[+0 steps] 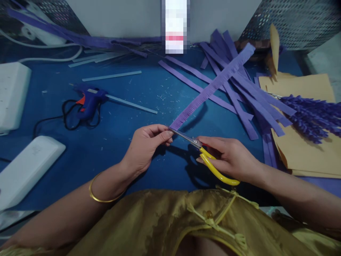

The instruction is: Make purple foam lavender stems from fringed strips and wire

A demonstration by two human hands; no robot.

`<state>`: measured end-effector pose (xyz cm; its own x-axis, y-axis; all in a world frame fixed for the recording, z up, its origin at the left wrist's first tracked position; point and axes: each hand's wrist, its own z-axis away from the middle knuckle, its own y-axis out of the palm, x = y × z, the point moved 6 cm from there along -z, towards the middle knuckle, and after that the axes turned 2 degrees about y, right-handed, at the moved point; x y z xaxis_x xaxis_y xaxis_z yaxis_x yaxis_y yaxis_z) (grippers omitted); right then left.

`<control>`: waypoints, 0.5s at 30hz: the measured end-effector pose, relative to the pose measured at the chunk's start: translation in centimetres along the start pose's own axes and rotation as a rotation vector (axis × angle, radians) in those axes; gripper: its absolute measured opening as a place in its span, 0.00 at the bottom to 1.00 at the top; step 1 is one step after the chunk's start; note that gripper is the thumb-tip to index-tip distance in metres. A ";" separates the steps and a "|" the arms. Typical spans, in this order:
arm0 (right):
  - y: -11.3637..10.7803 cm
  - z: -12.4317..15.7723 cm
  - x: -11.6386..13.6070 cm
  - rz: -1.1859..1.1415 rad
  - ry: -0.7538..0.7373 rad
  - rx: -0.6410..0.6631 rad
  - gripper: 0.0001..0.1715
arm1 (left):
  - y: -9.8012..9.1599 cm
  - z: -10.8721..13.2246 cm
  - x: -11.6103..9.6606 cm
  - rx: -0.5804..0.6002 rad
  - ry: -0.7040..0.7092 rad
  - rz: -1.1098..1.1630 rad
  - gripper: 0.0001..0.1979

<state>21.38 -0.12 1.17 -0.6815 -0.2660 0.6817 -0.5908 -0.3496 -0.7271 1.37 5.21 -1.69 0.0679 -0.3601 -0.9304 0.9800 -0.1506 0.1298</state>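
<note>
The left hand (145, 145) pinches the near end of a fringed purple strip (213, 87); just right of it, the right hand (229, 156) grips yellow-handled scissors (205, 156), blades at that end.

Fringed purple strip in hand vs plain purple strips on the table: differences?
The fringed strip has an edge snipped into fine cuts; the plain strips have smooth edges. The fringed strip is pinched at its near end by the left hand and slants up off the blue table; the plain strips lie flat in a loose pile. Yellow-handled scissors in the right hand meet the fringed strip; no hand touches the plain strips. Shared: purple, long, narrow.
</note>
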 end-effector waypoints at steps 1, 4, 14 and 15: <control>0.0 0.0 0.0 -0.003 -0.001 0.002 0.24 | 0.0 0.0 0.0 0.002 -0.003 0.002 0.05; 0.0 -0.1 -0.1 -0.017 0.016 0.014 0.24 | 0.0 0.0 0.1 0.009 -0.017 0.005 0.06; 1.0 -0.4 -0.2 -0.082 0.128 0.115 0.16 | 0.0 -0.1 0.5 0.066 -0.075 0.050 0.08; 1.1 -0.6 -0.3 -0.078 0.132 0.105 0.15 | -0.1 -0.2 0.5 0.054 -0.067 0.054 0.09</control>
<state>20.69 0.10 0.16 -0.6903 -0.1167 0.7140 -0.6004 -0.4583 -0.6554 1.34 5.25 -2.28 0.1062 -0.4295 -0.8968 0.9637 -0.1777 0.1992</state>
